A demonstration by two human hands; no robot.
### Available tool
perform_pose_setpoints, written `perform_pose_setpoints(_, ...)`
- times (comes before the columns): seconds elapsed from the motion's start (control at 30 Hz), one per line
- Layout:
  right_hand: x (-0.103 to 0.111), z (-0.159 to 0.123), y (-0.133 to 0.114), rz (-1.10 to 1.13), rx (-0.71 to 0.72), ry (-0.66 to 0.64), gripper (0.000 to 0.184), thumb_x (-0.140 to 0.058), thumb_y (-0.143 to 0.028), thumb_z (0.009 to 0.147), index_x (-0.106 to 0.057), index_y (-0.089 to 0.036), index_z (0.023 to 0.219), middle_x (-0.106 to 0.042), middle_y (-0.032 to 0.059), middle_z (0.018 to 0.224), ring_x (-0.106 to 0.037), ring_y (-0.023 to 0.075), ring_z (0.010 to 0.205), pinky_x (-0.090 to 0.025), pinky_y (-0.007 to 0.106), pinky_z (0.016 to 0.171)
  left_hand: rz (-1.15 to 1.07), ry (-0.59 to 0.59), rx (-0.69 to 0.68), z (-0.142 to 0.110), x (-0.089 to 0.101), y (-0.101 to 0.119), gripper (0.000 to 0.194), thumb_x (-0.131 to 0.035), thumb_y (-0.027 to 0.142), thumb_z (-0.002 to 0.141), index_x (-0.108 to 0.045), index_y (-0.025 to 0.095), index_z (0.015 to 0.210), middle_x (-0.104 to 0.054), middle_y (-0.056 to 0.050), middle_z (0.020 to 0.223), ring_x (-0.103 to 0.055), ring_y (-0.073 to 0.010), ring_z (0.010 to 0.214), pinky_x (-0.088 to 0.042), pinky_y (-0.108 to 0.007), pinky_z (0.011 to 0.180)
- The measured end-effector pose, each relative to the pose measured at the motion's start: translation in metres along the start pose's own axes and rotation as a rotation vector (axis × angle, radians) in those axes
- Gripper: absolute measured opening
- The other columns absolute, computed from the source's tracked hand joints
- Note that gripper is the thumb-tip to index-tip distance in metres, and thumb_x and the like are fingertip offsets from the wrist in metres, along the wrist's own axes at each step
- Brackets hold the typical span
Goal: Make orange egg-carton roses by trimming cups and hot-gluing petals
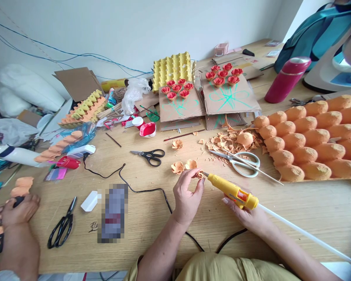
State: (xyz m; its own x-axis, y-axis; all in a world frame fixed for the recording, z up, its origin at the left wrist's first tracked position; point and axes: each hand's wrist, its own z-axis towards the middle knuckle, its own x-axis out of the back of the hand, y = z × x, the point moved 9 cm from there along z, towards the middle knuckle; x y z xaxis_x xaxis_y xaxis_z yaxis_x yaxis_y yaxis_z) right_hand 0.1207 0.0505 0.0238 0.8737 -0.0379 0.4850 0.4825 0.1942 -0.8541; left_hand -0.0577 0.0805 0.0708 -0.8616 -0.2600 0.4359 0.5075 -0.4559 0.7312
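Two hands are yours: the left hand with one small orange roll, the right hand with one yellow glue gun. Before you on the bench, you have three open orange flowers, three clearly visible pairs of scissors and one magenta bottle. Red flowers total fourteen: seven on each of two cardboard stacks. To your left, a co-worker shows two hands. Orange scraps overlap; you cannot count them.

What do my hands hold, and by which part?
Left hand: small orange flower, pinched at its side. Right hand: yellow glue gun, from below, near its rear.
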Motion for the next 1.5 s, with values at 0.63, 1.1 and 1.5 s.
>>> perform_pose_setpoints(0.63,-0.005,0.004,-0.016,0.017,0.219,-0.096,0.028,-0.053,-0.031,0.095,-0.043,-0.024,0.070,-0.048,-0.0022,0.067,-0.047,0.0147,0.061,-0.038,0.028,0.058,-0.089,-0.051,0.086,0.001,-0.002,-0.008,0.022,-0.064,0.013,0.089,-0.068,0.018,0.109,-0.073,-0.006,0.098,-0.070,-0.0157,0.088,-0.059,-0.029,0.087)
perform_pose_setpoints(1.1,-0.005,0.002,-0.012,0.009,0.217,-0.120,0.028,-0.052,-0.032,0.095,-0.044,-0.024,0.070,-0.047,-0.0003,0.068,-0.047,0.0163,0.064,-0.041,0.030,0.059,-0.431,-0.076,0.377,-0.009,-0.015,-0.033,0.023,-0.068,0.023,0.088,-0.068,0.016,0.109,-0.074,-0.009,0.103,-0.072,-0.0174,0.092,-0.060,-0.030,0.089)
perform_pose_setpoints(1.5,-0.006,0.001,-0.013,-0.014,0.247,-0.133,0.026,-0.053,-0.028,0.095,-0.040,-0.024,0.073,-0.044,-0.0024,0.070,-0.047,0.0157,0.063,-0.039,0.029,0.059,-0.247,-0.054,0.193,-0.003,-0.004,-0.019,0.021,-0.067,0.020,0.089,-0.069,0.019,0.110,-0.071,-0.007,0.101,-0.069,-0.0170,0.093,-0.059,-0.031,0.089)
